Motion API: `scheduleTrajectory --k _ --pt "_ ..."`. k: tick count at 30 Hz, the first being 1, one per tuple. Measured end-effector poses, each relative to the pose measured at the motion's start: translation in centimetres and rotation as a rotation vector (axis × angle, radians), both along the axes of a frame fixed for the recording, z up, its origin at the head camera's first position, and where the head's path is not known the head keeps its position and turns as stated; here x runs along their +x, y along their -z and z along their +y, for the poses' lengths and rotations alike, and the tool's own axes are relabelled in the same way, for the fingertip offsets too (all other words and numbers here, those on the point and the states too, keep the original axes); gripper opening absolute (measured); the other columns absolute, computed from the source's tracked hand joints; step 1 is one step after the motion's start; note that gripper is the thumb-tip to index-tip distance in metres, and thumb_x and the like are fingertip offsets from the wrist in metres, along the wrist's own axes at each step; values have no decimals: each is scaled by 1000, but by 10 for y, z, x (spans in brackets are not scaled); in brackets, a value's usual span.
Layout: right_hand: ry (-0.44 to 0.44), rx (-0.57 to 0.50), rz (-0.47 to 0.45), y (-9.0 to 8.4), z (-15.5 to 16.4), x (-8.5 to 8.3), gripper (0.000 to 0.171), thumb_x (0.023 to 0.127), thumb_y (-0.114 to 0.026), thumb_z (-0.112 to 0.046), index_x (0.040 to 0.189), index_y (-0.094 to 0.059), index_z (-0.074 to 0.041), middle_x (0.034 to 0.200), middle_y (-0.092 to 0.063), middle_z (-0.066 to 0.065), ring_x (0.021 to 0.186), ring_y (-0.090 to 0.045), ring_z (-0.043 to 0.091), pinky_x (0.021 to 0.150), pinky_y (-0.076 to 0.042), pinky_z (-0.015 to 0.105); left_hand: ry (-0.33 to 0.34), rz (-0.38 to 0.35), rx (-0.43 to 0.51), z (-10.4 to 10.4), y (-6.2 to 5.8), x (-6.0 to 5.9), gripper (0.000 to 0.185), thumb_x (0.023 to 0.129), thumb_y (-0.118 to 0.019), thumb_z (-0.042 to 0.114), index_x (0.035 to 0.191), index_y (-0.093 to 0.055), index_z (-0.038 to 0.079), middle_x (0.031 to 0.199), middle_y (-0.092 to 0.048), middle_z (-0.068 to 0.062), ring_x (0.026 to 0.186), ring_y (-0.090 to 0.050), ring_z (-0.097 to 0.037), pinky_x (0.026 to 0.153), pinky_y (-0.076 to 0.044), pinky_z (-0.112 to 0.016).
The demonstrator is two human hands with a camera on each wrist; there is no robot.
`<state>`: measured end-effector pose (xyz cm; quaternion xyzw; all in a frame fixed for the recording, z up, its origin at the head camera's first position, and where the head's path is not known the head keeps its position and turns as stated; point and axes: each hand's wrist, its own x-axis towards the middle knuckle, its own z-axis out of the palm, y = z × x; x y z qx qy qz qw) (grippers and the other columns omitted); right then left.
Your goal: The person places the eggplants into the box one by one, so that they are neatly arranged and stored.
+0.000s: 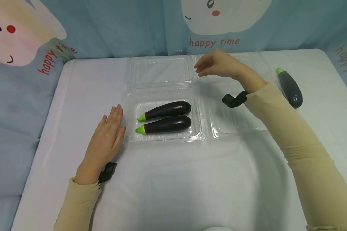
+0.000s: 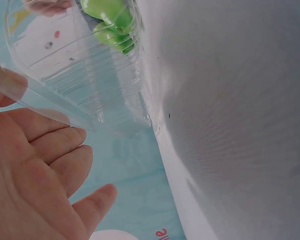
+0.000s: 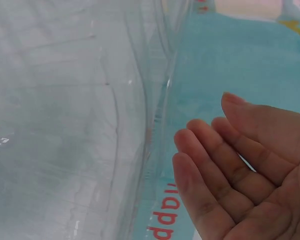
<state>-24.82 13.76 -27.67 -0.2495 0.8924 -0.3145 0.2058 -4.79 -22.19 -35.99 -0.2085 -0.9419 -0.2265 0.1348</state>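
Two dark purple eggplants (image 1: 164, 118) with green stems lie side by side in an open clear plastic clamshell box (image 1: 131, 134); its lid (image 1: 159, 72) is folded back flat. My left hand (image 1: 108, 136) rests flat on the table with straight fingers, touching the box's left edge (image 2: 65, 85). The green stems (image 2: 112, 22) show through the plastic in the left wrist view. My right hand (image 1: 212, 64) hovers above the lid's far right corner, fingers relaxed and holding nothing (image 3: 230, 170). A second clear clamshell box (image 1: 234, 122) lies open under my right forearm.
A third eggplant (image 1: 290, 87) lies on the white table (image 1: 173, 186) at the far right. A blue cartoon cloth backdrop (image 1: 118, 29) hangs behind the table and down its sides. The table's near half holds only my forearms.
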Motion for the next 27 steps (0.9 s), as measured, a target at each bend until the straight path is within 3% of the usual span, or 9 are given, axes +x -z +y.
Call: scheduleTrajectory --k 6,18,27 --pt "61 1 -54 3 2 -4 36 90 -67 -21 120 -64 -1 117 -66 12 103 -60 18 96 -43 38 -4 -10 2 1 -1 1 52 98 -47 12 145 -31 -7 148 -34 -21 138 -30 -32 111 -23 -53" --pt "156 7 -127 6 -5 -12 31 92 -61 -14 117 -63 3 109 -68 12 97 -66 24 95 -46 37 -11 -25 -1 3 -3 2 52 99 -45 13 144 -31 -7 148 -33 -21 138 -30 -31 111 -23 -52" --pt "127 -5 -128 10 -4 -15 32 91 -63 -13 118 -63 4 113 -67 16 101 -65 28 95 -47 37 -7 -20 -5 4 -3 2 52 99 -44 15 144 -31 -8 148 -34 -22 138 -30 -32 110 -23 -53"
